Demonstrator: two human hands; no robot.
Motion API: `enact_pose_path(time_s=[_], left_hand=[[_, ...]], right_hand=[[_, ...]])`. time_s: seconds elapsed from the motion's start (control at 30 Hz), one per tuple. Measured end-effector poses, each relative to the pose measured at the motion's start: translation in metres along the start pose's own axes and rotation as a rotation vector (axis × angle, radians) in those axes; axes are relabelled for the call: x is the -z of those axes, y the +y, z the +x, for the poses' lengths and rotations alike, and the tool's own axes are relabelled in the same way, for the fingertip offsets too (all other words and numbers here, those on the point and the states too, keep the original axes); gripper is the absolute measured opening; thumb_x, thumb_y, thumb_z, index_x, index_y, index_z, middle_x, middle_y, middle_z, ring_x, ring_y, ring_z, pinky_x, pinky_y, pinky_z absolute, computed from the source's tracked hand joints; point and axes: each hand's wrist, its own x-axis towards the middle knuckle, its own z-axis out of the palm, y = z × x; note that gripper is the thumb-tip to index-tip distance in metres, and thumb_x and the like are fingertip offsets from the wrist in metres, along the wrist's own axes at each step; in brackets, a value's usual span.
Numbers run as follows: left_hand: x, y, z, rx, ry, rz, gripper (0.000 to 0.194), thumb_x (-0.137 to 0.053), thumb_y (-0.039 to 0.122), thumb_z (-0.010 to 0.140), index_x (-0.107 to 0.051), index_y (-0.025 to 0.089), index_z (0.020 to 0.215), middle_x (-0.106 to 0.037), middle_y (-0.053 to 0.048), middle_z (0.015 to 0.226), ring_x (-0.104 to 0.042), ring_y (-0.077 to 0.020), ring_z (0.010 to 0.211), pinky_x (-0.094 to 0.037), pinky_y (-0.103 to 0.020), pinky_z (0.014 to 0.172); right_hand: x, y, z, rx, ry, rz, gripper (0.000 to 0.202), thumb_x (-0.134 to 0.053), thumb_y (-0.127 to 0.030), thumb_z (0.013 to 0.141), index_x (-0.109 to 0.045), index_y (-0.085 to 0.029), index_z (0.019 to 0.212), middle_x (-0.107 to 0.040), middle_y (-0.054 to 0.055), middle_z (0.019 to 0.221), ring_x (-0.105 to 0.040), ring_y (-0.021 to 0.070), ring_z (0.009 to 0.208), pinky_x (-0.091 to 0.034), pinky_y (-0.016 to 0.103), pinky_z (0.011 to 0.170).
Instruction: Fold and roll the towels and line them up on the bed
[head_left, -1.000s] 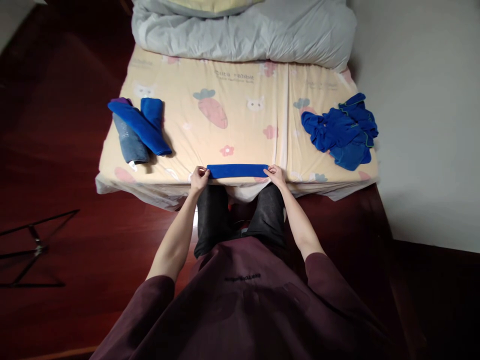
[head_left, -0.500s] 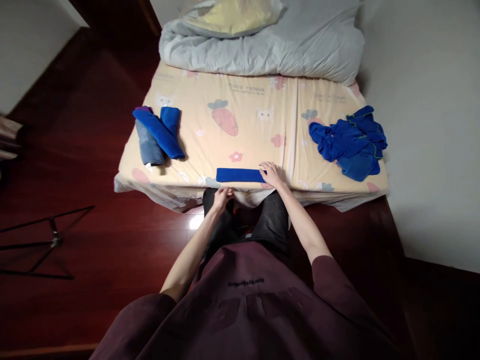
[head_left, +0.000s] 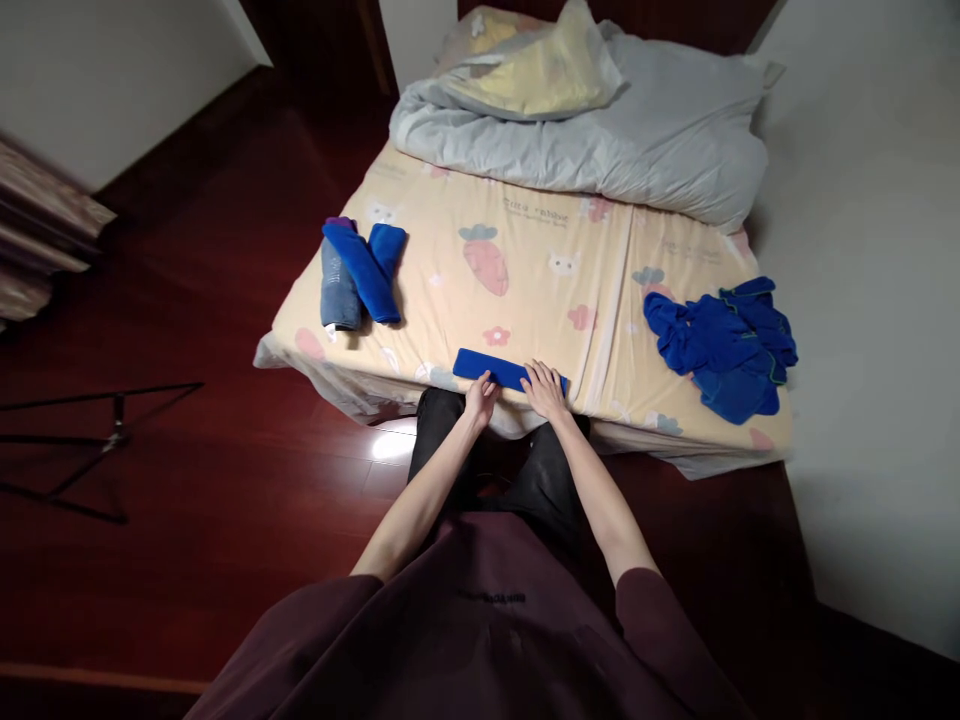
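Observation:
A blue cloth folded into a narrow strip lies along the front edge of the bed. My right hand rests on its right part with fingers spread. My left hand is at the strip's near edge, fingers curled; whether they pinch the cloth is too small to tell. To the left, two blue rolls lie with a grey-blue roll, one blue roll crossing over it. A crumpled pile of blue cloths sits at the bed's right side.
The bed sheet has a carrot and rabbit print. A grey quilt with a yellow bundle lies at the far end. Black stand legs are on the floor at left, and a wall rises at right.
The camera view has turned and shifted. My left hand has moved up from below the bed edge to the strip's near edge. My right hand stays on the strip's right part.

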Motion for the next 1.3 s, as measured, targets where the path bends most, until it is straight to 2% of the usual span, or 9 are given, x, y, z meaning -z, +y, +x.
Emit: enact_pose_path(time_s=[0.1,0.3,0.47,0.63,0.8,0.9,1.0,1.13,1.3], left_hand=[[-0.017,0.002,0.006,-0.083,0.143,-0.26,0.031,-0.079,0.026,0.081,-0.049,0.022,0.077,-0.041,0.011,0.053,-0.047,-0.0063,0.048,-0.054,-0.023,0.078],[-0.041,0.018,0.017,-0.136,0.293,-0.347,0.039,-0.087,0.018,0.069,-0.06,0.021,0.097,-0.069,0.0,0.086,-0.065,-0.0143,0.079,-0.053,-0.027,0.077],[-0.042,0.047,0.016,-0.302,0.189,-0.185,0.045,-0.09,0.029,0.066,-0.062,0.019,0.099,-0.07,-0.003,0.093,-0.068,-0.0204,0.093,-0.054,-0.034,0.087],[-0.039,0.102,0.007,-0.526,0.009,0.051,0.055,-0.091,0.045,0.064,-0.063,0.017,0.102,-0.072,-0.009,0.102,-0.067,-0.0245,0.1,-0.053,-0.039,0.095],[-0.026,0.172,-0.007,-0.713,-0.131,0.349,0.064,-0.088,0.051,0.065,-0.064,0.014,0.111,-0.072,-0.013,0.112,-0.066,-0.0311,0.109,-0.053,-0.045,0.099],[-0.011,0.213,-0.017,-0.834,-0.143,0.49,0.07,-0.087,0.051,0.067,-0.063,0.013,0.121,-0.07,-0.015,0.12,-0.064,-0.0339,0.116,-0.051,-0.048,0.104],[0.008,0.249,-0.025,-0.92,-0.13,0.613,0.073,-0.084,0.049,0.07,-0.06,0.013,0.128,-0.067,-0.015,0.128,-0.061,-0.0348,0.121,-0.048,-0.049,0.109],[0.036,0.286,-0.032,-0.976,-0.078,0.732,0.069,-0.08,0.045,0.072,-0.059,0.013,0.13,-0.066,-0.015,0.13,-0.06,-0.0344,0.124,-0.045,-0.049,0.112],[0.062,0.316,-0.036,-0.977,-0.017,0.823,0.066,-0.076,0.045,0.074,-0.059,0.013,0.129,-0.068,-0.012,0.124,-0.062,-0.0329,0.118,-0.048,-0.049,0.108]], right_hand=[[0.001,0.0,0.0,0.002,-0.022,-0.03,0.053,-0.034,-0.04,0.107,-0.048,-0.017,0.153,-0.043,0.015,0.162,-0.034,0.0286,0.153,-0.021,0.053,0.125],[0.018,-0.001,0.004,0.015,-0.062,-0.016,0.055,-0.044,-0.043,0.104,-0.046,-0.015,0.152,-0.052,0.018,0.154,-0.045,0.0291,0.145,-0.026,0.051,0.122],[0.039,-0.016,0.027,-0.003,-0.056,0.073,0.066,-0.067,-0.043,0.091,-0.047,-0.02,0.15,-0.058,0.017,0.146,-0.054,0.031,0.134,-0.041,0.048,0.112],[0.048,-0.049,0.071,0.046,-0.014,0.221,0.06,-0.079,-0.039,0.077,-0.062,-0.018,0.13,-0.067,0.014,0.127,-0.062,0.0307,0.12,-0.05,0.044,0.103],[0.041,-0.103,0.116,-0.022,-0.02,0.335,0.052,-0.087,-0.037,0.067,-0.066,-0.014,0.109,-0.071,0.014,0.109,-0.069,0.0304,0.102,-0.056,0.043,0.09],[0.032,-0.141,0.138,-0.023,-0.041,0.474,0.06,-0.088,-0.037,0.066,-0.063,-0.015,0.116,-0.073,0.011,0.106,-0.071,0.0275,0.096,-0.058,0.041,0.085],[0.024,-0.181,0.158,0.085,-0.01,0.636,0.064,-0.087,-0.036,0.067,-0.06,-0.017,0.123,-0.073,0.01,0.112,-0.071,0.0244,0.096,-0.059,0.037,0.087],[0.02,-0.228,0.181,0.187,0.022,0.739,0.059,-0.087,-0.038,0.067,-0.063,-0.019,0.118,-0.074,0.008,0.112,-0.071,0.0232,0.097,-0.059,0.036,0.089],[0.015,-0.269,0.2,0.218,-0.017,0.779,0.054,-0.087,-0.04,0.068,-0.065,-0.019,0.113,-0.075,0.006,0.105,-0.071,0.0226,0.093,-0.06,0.037,0.088]])
